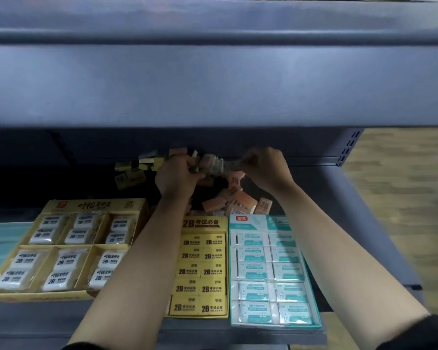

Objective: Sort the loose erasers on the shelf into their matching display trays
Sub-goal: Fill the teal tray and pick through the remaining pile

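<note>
At the back of the shelf, my left hand [178,174] and my right hand [266,168] together grip a row of several pale erasers [214,165] held between them above the shelf floor. Loose pink erasers [238,202] lie heaped below the hands. Loose yellow erasers [137,168] lie scattered to the left in shadow. In front stand three display trays: a wide yellow tray [96,204] of wrapped white erasers, a narrow yellow 2B tray [204,223], and a teal-and-white tray [258,221].
The blue shelf above [213,84] overhangs low over the hands. A teal box [3,238] sits at the far left. The shelf's upright post [349,145] stands at the right, with wooden floor [410,198] beyond it.
</note>
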The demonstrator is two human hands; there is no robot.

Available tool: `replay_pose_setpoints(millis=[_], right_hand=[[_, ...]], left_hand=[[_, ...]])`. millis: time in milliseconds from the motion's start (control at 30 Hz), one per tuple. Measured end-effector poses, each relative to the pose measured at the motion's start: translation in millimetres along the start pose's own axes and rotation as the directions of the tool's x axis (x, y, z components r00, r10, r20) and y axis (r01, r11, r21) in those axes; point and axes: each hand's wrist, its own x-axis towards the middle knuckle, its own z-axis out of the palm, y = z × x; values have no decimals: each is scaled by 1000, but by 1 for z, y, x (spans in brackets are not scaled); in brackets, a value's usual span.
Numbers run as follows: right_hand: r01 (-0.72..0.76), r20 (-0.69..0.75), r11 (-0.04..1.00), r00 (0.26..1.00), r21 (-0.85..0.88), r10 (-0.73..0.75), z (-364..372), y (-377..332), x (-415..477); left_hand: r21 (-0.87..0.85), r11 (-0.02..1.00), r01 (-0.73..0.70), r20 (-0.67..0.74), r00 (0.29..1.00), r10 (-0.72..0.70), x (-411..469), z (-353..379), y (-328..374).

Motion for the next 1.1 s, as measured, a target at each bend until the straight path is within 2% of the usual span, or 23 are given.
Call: replay_pose_setpoints(millis=[267, 367, 500, 667, 767, 867, 933, 1000, 1100], right_hand=[[-105, 6, 982, 994, 155, 105, -18, 9, -32], [-171, 62, 956, 985, 238, 160, -24, 8, -45], [-319, 195, 823, 947, 470, 256, -37, -1, -67], [-357, 290, 669, 933, 653, 214, -47, -4, -86], [-332, 323, 509, 940, 794, 109, -51, -3, -98], [-354, 346, 373, 934, 858, 89, -54, -3, -109], [-339, 326, 370, 940, 865, 100, -55, -3, -116], [-304, 291, 420, 952, 855, 96, -56, -2, -122], [-250, 245, 439, 967, 863, 68, -57, 0, -132]], left_hand=[[111, 993, -38, 21, 999, 36, 8, -2, -4], [116, 993, -20, -15, 1000, 22, 8, -6, -5], [14, 1000, -7, -44, 999, 8, 3, -18, -3], [-76, 997, -22, -94, 995, 15, -14, -37, -2], [-255, 966, -32, -47, 999, 21, -32, -45, 1], [-470, 882, 29, 37, 999, -13, -56, -52, 8], [-549, 834, 59, 74, 997, -22, -71, -54, 12], [-596, 800, 71, 94, 995, -18, -82, -54, 15], [-647, 753, 116, 138, 990, -34, -93, -53, 17]])
